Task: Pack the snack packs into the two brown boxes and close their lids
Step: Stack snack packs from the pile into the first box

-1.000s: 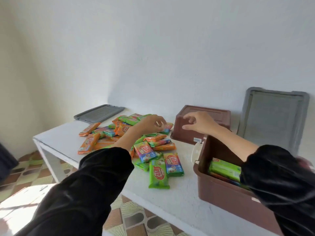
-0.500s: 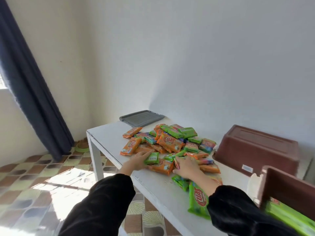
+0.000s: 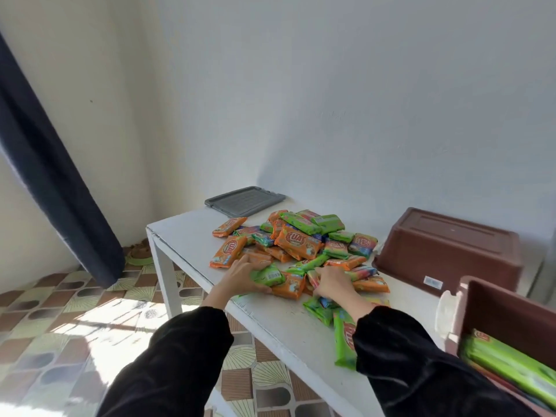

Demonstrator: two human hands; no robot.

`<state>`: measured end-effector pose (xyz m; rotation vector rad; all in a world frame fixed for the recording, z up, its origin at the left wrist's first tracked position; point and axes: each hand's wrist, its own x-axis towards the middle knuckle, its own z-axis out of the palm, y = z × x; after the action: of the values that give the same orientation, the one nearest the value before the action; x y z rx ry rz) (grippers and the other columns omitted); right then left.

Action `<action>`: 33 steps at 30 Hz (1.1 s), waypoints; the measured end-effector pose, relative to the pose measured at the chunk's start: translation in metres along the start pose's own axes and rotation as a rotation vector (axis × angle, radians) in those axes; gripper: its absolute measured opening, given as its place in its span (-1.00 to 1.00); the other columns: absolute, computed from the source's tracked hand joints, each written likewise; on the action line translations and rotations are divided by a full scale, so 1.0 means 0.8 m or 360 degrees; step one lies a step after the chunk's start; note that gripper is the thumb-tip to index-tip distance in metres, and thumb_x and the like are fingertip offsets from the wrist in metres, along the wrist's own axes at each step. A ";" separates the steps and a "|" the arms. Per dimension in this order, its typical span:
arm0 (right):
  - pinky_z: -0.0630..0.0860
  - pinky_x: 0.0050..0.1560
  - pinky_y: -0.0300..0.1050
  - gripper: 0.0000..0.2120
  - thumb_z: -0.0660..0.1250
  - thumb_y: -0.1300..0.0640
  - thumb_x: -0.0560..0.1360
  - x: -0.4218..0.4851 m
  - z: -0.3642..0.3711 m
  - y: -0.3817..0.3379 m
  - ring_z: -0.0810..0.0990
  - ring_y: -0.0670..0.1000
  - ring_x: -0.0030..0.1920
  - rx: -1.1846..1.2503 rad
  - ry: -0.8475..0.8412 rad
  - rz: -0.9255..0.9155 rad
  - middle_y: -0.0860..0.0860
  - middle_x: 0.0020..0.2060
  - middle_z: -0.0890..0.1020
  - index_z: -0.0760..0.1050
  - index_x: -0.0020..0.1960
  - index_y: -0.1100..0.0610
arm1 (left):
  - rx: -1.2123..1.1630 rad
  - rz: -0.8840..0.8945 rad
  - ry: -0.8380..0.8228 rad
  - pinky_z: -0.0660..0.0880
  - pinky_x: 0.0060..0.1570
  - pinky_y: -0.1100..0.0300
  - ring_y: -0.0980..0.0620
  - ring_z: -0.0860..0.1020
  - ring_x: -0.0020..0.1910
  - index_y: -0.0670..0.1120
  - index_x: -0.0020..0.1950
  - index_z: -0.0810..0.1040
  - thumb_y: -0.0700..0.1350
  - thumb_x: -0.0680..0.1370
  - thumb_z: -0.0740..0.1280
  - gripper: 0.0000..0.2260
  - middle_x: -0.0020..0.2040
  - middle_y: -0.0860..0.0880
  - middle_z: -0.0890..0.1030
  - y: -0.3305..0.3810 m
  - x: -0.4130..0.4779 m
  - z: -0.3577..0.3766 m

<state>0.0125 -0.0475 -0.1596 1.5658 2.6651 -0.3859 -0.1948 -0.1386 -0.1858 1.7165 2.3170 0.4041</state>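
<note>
A heap of orange and green snack packs (image 3: 298, 243) lies on the white table (image 3: 279, 323). My left hand (image 3: 243, 276) grips a green pack (image 3: 267, 275) at the heap's near left edge. My right hand (image 3: 334, 284) lies over packs at the near right of the heap, its fingers curled on them. An open brown box (image 3: 511, 314) at the right edge holds green packs (image 3: 508, 362). A second brown box (image 3: 451, 248) sits upside down behind it.
A grey lid (image 3: 245, 200) lies flat at the table's far left corner. The table's left edge drops to a tiled floor (image 3: 75, 326). A dark curtain (image 3: 45, 164) hangs at the left. A white wall runs behind the table.
The view swung left from the boxes to the heap. Both hands came down from the far side of the heap to its near edge, and the left hand has taken hold of a green pack.
</note>
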 end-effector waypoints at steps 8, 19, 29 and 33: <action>0.48 0.05 -0.15 -0.24 0.46 0.16 0.35 -0.046 -0.116 0.042 0.55 0.07 0.14 0.0316 0.0029 -0.0031 0.08 0.31 0.49 0.23 0.47 -0.03 | -0.0104 0.0351 0.0067 0.26 0.11 0.12 -0.01 0.30 0.16 0.21 0.43 0.26 0.20 0.39 0.40 -0.36 0.12 -0.03 0.29 0.089 0.001 -0.068; 0.34 0.28 -0.09 -0.16 0.50 0.23 0.30 -0.203 -0.209 0.244 0.32 0.14 0.39 0.0077 0.0288 0.0389 0.09 0.44 0.31 0.20 0.48 -0.06 | 0.0058 0.1330 -0.0063 0.34 0.01 0.13 0.00 0.39 0.00 0.17 0.43 0.28 0.19 0.37 0.42 -0.34 0.07 -0.07 0.38 0.374 0.005 -0.046; 0.43 0.23 -0.02 -0.13 0.50 0.25 0.29 -0.296 -0.155 0.363 0.39 0.16 0.31 -0.0062 0.0021 0.0650 0.12 0.36 0.39 0.17 0.49 0.01 | 0.0553 0.1758 -0.0233 0.35 -0.02 0.15 -0.02 0.41 0.10 0.20 0.42 0.30 0.23 0.37 0.40 -0.35 0.10 -0.05 0.40 0.521 -0.024 0.057; 0.44 0.13 -0.02 -0.22 0.39 0.25 0.39 -0.294 -0.120 0.379 0.42 0.20 0.21 -0.0169 0.0059 0.0648 0.18 0.25 0.37 0.14 0.49 -0.06 | 0.0757 0.1696 -0.0191 0.38 -0.02 0.10 -0.05 0.42 0.15 0.16 0.42 0.32 0.26 0.36 0.39 -0.33 0.13 -0.07 0.41 0.534 -0.033 0.090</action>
<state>0.4006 -0.0867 -0.0920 2.0293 2.2607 -0.1953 0.2192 -0.0399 -0.1019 3.0031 1.2698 -0.1244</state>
